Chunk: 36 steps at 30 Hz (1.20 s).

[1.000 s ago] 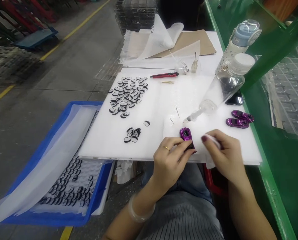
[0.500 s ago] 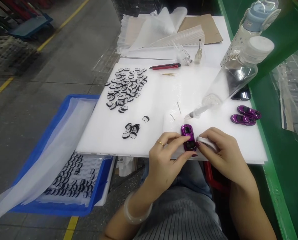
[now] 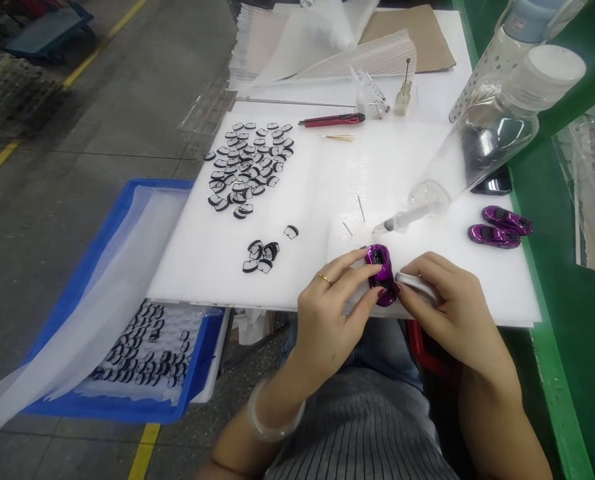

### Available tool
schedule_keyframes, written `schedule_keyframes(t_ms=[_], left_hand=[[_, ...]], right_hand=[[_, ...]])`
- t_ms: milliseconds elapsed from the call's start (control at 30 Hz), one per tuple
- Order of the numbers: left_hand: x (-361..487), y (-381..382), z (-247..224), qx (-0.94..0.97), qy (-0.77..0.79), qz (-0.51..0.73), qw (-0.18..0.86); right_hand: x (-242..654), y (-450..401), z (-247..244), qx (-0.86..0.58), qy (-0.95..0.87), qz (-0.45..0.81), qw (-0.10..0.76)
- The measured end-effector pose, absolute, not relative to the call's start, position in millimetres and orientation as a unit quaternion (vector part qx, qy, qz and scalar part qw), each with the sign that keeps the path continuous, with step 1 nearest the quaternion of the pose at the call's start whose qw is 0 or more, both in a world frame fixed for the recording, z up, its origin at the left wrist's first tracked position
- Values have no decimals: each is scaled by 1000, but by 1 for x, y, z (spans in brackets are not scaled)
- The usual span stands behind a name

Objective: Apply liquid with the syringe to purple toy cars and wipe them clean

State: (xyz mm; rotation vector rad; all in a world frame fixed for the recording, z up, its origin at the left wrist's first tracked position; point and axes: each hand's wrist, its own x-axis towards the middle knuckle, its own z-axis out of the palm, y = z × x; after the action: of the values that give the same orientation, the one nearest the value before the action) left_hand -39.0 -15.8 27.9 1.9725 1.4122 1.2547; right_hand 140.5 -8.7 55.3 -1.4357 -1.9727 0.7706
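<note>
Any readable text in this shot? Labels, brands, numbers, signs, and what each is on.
None: no word, label, brand, number or sign can be read in this view. Any marks on the red utility knife, the dotted water bottle or the purple toy car would be too small or blurred to read.

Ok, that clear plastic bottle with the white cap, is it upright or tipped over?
Tipped: the clear plastic bottle lies on its side on the white foam board, white cap away, narrow tip pointing left.
</note>
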Motion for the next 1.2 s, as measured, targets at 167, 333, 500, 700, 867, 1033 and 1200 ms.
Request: schedule_keyframes(t_ms=[167,333,500,700,867,1033,1200], left_hand=[[-39,-14,28,703,508,450,210],[-40,-15,26,706,504,452,206],[-40,-15,23,711,502,452,195],[-43,-15,19,723,473,467,187],[-41,-18,15,744,451,472,145],[-43,-21,24,731,453,477,181],[-89,-9,37,662,566,454,188]], right_hand=[[139,-9,56,-540,-739,282,287],[140,-9,54,-535,-738,289,291],[143,-10,52,-529,-737,294,301],[144,-12,50,-532,-721,294,332],[144,-13,45,-535,-706,294,358],[144,-19,36,-531,-654,295,451],[161,-24,38,-521,-618,214,548]])
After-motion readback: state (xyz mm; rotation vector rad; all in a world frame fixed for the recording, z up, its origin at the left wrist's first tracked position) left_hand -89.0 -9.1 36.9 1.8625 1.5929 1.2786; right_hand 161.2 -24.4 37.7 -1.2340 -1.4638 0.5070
